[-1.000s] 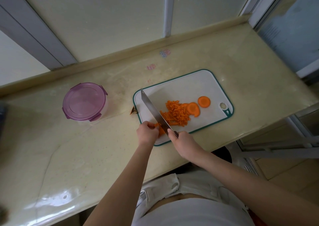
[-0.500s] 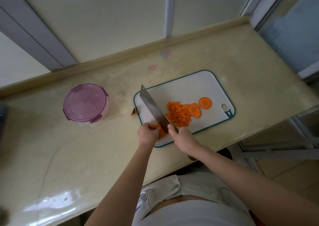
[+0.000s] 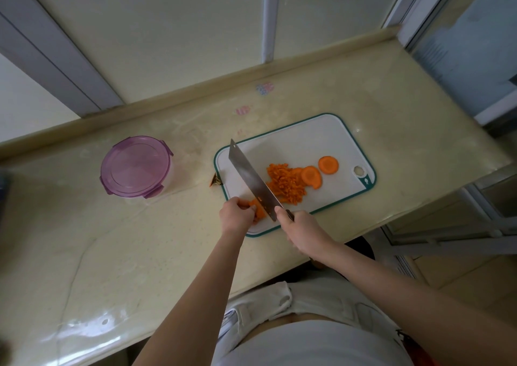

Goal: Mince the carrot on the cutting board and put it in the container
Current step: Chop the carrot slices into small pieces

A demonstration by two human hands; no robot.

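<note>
A white cutting board (image 3: 316, 139) with a green rim lies on the counter. On it sit a pile of minced carrot (image 3: 285, 182) and two round carrot slices (image 3: 328, 165). At the board's near left corner my left hand (image 3: 236, 216) holds carrot pieces (image 3: 258, 207) down with curled fingers. My right hand (image 3: 303, 227) grips the handle of a cleaver (image 3: 251, 178), whose blade slants across the board just right of the held pieces. A round container (image 3: 135, 167) with a purple lid, closed, stands left of the board.
A small carrot scrap (image 3: 215, 181) lies on the counter (image 3: 140, 240) beside the board's left edge. The counter's front edge runs close under my arms. A wall and window frames rise behind; a metal rack stands at the right below counter level.
The cleaver blade rose and tilted between the earliest frame and now, showing more of its flat side. My left hand stayed on the carrot pieces.
</note>
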